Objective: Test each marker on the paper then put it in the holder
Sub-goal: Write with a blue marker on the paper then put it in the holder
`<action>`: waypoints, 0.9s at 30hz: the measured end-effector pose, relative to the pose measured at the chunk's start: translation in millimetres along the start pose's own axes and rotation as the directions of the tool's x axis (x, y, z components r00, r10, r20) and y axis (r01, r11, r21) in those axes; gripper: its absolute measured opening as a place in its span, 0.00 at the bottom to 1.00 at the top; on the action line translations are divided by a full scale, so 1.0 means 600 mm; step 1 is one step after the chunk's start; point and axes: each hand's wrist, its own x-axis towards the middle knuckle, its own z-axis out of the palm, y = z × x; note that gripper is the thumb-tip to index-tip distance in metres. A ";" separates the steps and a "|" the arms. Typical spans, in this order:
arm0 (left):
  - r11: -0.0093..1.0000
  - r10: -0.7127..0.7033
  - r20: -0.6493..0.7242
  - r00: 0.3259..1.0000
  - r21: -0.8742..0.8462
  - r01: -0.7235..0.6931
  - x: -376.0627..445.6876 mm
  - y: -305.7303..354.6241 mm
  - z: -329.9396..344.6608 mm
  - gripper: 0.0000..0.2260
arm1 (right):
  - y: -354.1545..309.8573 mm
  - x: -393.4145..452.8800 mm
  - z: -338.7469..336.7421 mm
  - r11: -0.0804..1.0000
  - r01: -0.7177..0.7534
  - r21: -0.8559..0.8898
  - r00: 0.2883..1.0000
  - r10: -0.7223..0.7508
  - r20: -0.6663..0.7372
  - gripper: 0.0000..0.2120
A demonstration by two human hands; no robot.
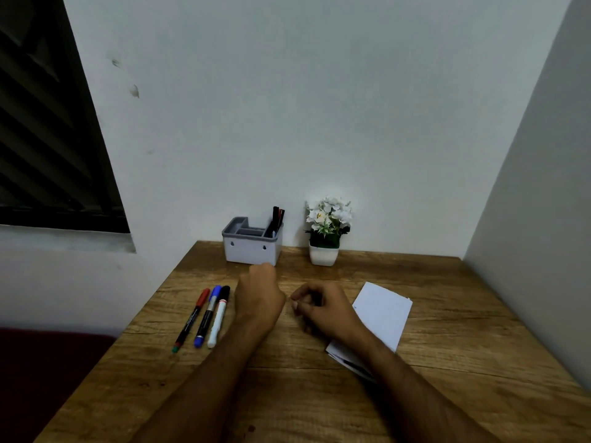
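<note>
Both hands are over the middle of the desk. The left hand (259,295) is curled into a loose fist, knuckles toward the holder; whether anything sits inside it, I cannot tell. The right hand (319,306) hangs with fingers loosely curled, fingertips near the thumb, and nothing shows in its grasp.

Just left of the left wrist lie three markers side by side: a red-capped marker (191,318), a blue marker (207,315) and a white marker with a black cap (219,314). There is print on the barrels, too small to read.

Under the right forearm sits the folded white paper (383,311), with a tiny blue mark at its left edge.

At the back, against the wall, stands the grey-and-white holder (252,247), several dark pens (277,220) upright in its right compartment. Beside it sits a white pot of white flowers (326,231).

The wood-grain desk (447,362) fits a corner of pale walls, with a dark louvred window (48,139) at left.
</note>
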 end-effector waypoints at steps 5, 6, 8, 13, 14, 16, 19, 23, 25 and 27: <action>0.836 -0.107 0.089 0.990 -0.531 0.138 0.027 0.019 -0.009 0.07 | -0.017 0.005 -0.001 0.992 -0.042 0.115 0.997 0.050 -0.066 0.11; 0.753 -0.135 0.128 0.982 -0.631 0.186 0.026 0.022 -0.012 0.08 | -0.018 0.005 -0.003 0.994 -0.036 0.103 0.996 0.044 -0.078 0.11; 0.564 -0.185 0.204 0.961 -0.779 0.274 0.024 0.027 -0.015 0.09 | -0.014 0.006 -0.008 0.998 -0.021 0.061 0.994 0.028 -0.106 0.08; 0.129 -0.209 0.430 0.878 -0.878 0.461 0.020 0.042 -0.012 0.09 | -0.003 0.008 -0.017 1.000 -0.013 0.023 0.983 0.017 -0.181 0.04; 0.099 -0.178 0.464 0.868 -0.869 0.485 0.019 0.043 -0.009 0.07 | -0.002 0.006 -0.018 0.999 -0.020 0.033 0.980 0.026 -0.196 0.05; 0.054 -0.121 0.513 0.850 -0.851 0.522 0.020 0.044 0.001 0.04 | -0.001 0.003 -0.018 0.998 -0.026 0.052 0.977 0.036 -0.209 0.07; -0.020 -0.115 0.537 0.835 -0.842 0.539 0.023 0.048 0.010 0.07 | 0.000 0.004 -0.020 0.999 -0.015 0.029 0.979 0.020 -0.204 0.11; -0.231 -0.045 0.580 0.814 -0.798 0.556 0.025 0.054 0.019 0.07 | -0.004 0.011 -0.032 0.998 -0.055 -0.014 0.978 0.051 -0.200 0.20; -0.278 -0.028 0.572 0.820 -0.792 0.543 0.019 0.064 0.026 0.08 | -0.007 0.011 -0.042 0.997 -0.074 0.029 0.980 0.078 -0.186 0.19; -0.322 -0.033 0.565 0.824 -0.787 0.527 0.014 0.072 0.033 0.06 | -0.004 0.009 -0.050 0.992 -0.098 0.080 0.979 0.111 -0.173 0.19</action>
